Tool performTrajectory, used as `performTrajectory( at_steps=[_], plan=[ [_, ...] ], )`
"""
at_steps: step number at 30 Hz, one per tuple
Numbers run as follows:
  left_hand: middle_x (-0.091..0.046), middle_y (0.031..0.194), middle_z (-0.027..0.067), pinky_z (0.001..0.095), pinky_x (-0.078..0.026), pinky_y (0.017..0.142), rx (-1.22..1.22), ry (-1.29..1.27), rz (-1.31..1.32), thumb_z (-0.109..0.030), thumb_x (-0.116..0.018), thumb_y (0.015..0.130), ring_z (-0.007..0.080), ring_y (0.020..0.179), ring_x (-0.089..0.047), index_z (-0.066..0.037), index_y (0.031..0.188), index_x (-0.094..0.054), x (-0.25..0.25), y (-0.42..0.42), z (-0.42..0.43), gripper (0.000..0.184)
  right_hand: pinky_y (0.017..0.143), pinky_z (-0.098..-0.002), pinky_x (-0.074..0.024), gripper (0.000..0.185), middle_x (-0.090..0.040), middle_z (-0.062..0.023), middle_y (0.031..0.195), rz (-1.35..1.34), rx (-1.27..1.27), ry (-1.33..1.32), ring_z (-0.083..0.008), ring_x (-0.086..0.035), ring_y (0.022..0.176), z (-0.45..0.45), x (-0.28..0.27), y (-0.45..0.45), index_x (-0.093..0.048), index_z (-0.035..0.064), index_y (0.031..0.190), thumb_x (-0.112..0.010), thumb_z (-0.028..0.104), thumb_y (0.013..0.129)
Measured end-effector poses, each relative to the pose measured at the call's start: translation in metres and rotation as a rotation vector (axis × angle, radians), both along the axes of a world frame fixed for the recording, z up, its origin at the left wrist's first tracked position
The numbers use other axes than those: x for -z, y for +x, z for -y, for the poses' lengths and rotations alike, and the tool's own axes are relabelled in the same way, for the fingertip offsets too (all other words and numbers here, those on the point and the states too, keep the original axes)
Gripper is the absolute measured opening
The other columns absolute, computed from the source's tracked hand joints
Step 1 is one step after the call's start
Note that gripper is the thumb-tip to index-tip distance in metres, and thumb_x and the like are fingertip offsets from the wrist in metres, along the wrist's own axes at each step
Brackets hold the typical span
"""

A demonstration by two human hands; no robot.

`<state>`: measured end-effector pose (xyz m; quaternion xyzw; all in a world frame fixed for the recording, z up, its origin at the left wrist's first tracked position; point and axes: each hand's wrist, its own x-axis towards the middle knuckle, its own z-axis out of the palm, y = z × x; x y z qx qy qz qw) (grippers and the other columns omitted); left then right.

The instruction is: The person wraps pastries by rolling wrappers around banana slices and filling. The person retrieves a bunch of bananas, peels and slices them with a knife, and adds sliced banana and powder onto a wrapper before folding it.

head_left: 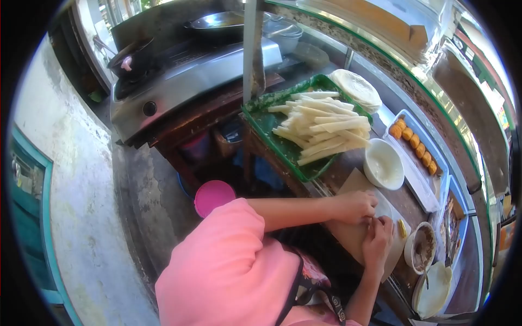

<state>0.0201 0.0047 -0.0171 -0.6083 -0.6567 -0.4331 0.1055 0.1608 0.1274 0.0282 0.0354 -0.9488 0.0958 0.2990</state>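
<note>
A round white wrapper sheet (383,205) lies on a pale board (348,233) at the counter's edge. My left hand (356,207) is closed over the wrapper's near side, and my right hand (378,239) is closed right beside it, fingertips almost touching. What the fingers pinch is too small to name. Just right of my right hand is a small yellow piece (402,228). A white bowl with pale paste (384,164) stands beyond my hands, and a bowl of brown filling (420,248) stands to the right. Thin rolled sticks (326,125) are piled in a green tray (272,142).
Round wrappers (356,89) are stacked behind the green tray. Browned balls (416,142) sit in a blue-rimmed tray at the right. More wrappers (433,290) lie at the lower right. A stove (190,81) with pans is at the upper left; a pink lid (214,198) is below.
</note>
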Motion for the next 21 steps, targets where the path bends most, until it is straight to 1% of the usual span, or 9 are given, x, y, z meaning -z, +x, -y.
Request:
performTrajectory(
  at_steps=[3,6,8,9,12,15,18,21],
  plan=[
    [-0.06,0.092,0.0074,0.0447,-0.049,0.082,-0.004,0.01,-0.105,-0.017,-0.072,0.077,0.0317,0.098,-0.058,-0.009,0.074,-0.067,-0.014,-0.002,0.009,0.01,0.079,-0.047,-0.0465,0.018,-0.062,-0.0148,0.091,0.175,-0.042,-0.144,-0.0358,-0.059,0.085,-0.017,0.001,0.001,-0.068,0.0003,0.101,-0.064,0.003,0.084],
    [-0.06,0.092,0.0072,0.0439,-0.047,0.086,0.016,-0.118,-0.037,-0.018,-0.071,0.078,0.0305,0.097,-0.059,-0.009,0.076,-0.067,0.004,-0.01,-0.006,0.01,0.081,-0.0481,-0.0452,0.018,-0.061,-0.0145,0.094,0.258,0.081,-0.42,-0.0349,-0.058,0.091,-0.021,0.006,-0.004,-0.069,0.0006,0.1,-0.063,0.002,0.084],
    [-0.06,0.092,0.0066,0.0428,-0.046,0.088,-0.039,-0.094,0.04,-0.018,-0.07,0.078,0.029,0.098,-0.059,-0.009,0.079,-0.067,0.016,-0.012,-0.021,0.01,0.079,-0.0485,-0.045,0.018,-0.061,-0.0145,0.095,0.192,0.044,-0.202,-0.035,-0.058,0.091,-0.035,0.02,-0.008,-0.068,0.0011,0.101,-0.061,0.002,0.084],
    [-0.059,0.092,0.0063,0.0422,-0.045,0.089,-0.062,-0.082,0.08,-0.018,-0.07,0.078,0.0283,0.098,-0.06,-0.009,0.08,-0.068,0.015,-0.01,-0.023,0.01,0.079,-0.0487,-0.0448,0.018,-0.061,-0.0145,0.095,0.159,0.031,-0.094,-0.0351,-0.058,0.091,-0.032,0.016,-0.009,-0.068,0.0013,0.101,-0.06,0.001,0.085],
    [-0.059,0.093,0.0055,0.0408,-0.044,0.09,-0.141,-0.018,-0.206,-0.018,-0.067,0.078,0.026,0.098,-0.059,-0.011,0.083,-0.067,0.014,-0.005,-0.022,0.009,0.075,-0.0491,-0.0448,0.015,-0.062,-0.0153,0.09,0.071,0.115,0.115,-0.0363,-0.059,0.085,-0.018,0.001,-0.013,-0.067,0.0012,0.099,-0.058,0.0,0.086],
    [-0.06,0.094,0.0055,0.0405,-0.042,0.092,-0.145,0.025,-0.245,-0.017,-0.063,0.079,0.0253,0.098,-0.058,-0.011,0.082,-0.066,-0.01,-0.001,-0.008,0.007,0.078,-0.0478,-0.0446,0.012,-0.061,-0.0144,0.089,0.153,0.1,0.016,-0.0358,-0.058,0.086,-0.019,0.004,-0.015,-0.067,0.0011,0.094,-0.06,0.001,0.085],
    [-0.06,0.092,0.0054,0.0396,-0.041,0.094,-0.163,0.036,-0.273,-0.017,-0.061,0.081,0.0247,0.097,-0.057,-0.01,0.08,-0.066,-0.015,0.002,-0.006,0.008,0.08,-0.0471,-0.0445,0.012,-0.059,-0.0135,0.092,0.221,0.122,-0.377,-0.0344,-0.057,0.09,-0.017,-0.005,-0.011,-0.068,0.0013,0.092,-0.062,0.0,0.082],
    [-0.061,0.091,0.0069,0.0405,-0.042,0.093,-0.14,-0.068,-0.233,-0.018,-0.063,0.08,0.0257,0.098,-0.059,-0.01,0.082,-0.065,0.001,-0.007,-0.019,0.008,0.081,-0.0467,-0.0455,0.018,-0.059,-0.0135,0.092,0.193,0.005,-0.167,-0.0348,-0.058,0.091,-0.035,0.008,-0.014,-0.068,0.0017,0.097,-0.067,0.001,0.08]
  ],
)
